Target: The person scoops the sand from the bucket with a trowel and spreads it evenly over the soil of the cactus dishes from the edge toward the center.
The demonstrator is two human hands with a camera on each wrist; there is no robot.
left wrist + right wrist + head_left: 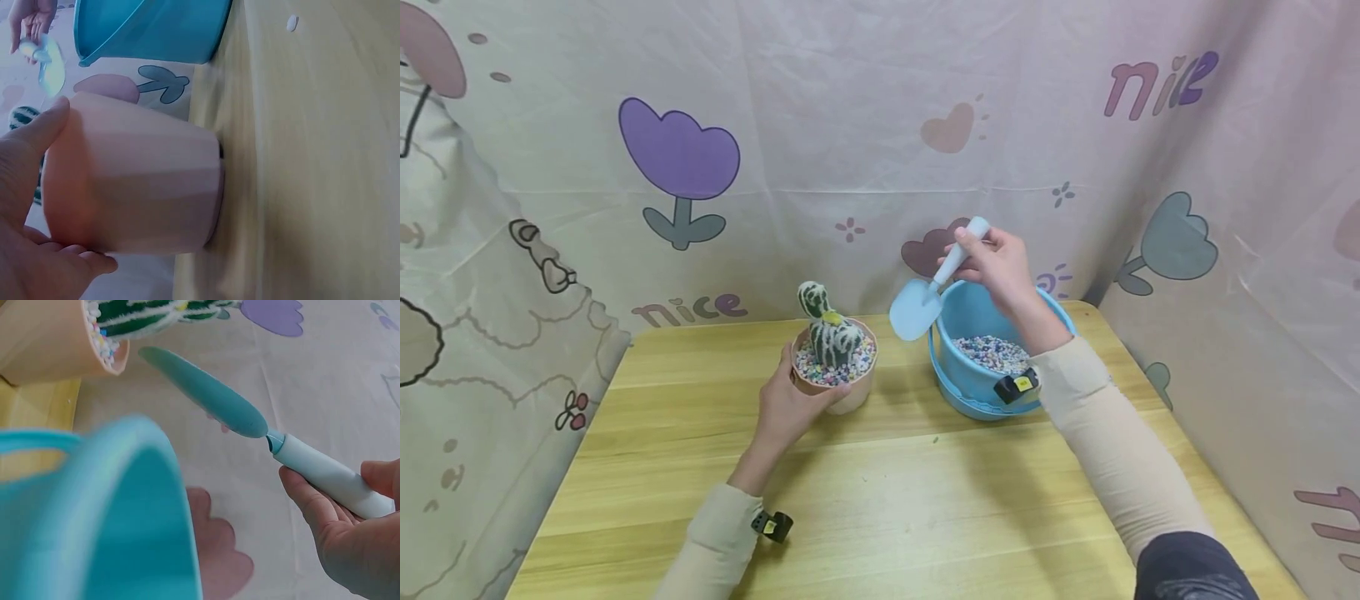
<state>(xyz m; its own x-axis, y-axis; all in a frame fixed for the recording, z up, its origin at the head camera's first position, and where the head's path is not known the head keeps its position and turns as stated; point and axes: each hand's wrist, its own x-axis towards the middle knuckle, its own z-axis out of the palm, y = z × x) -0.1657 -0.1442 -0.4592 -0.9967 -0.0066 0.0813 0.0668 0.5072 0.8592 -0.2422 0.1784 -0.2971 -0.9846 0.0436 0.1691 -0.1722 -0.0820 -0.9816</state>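
Observation:
A pink pot [838, 385] [134, 175] [44, 340] stands on the wooden table [887, 492], holding a green-and-white cactus [829, 331] [150, 315] set in coloured pebbles. My left hand [790, 408] [28, 206] grips the pot's near side. My right hand [1000, 267] [350, 550] holds a light blue trowel [932, 287] [250, 419] by its white handle, raised above the rim of the blue bucket [981, 354] [106, 512]. The trowel's blade hangs between bucket and pot, and I see nothing on it. Coloured pebbles [994, 352] lie in the bucket.
A patterned cloth backdrop [850, 150] closes in the table at the back and on both sides. The bucket stands near the table's far right corner. Bare wood stretches across the front of the table.

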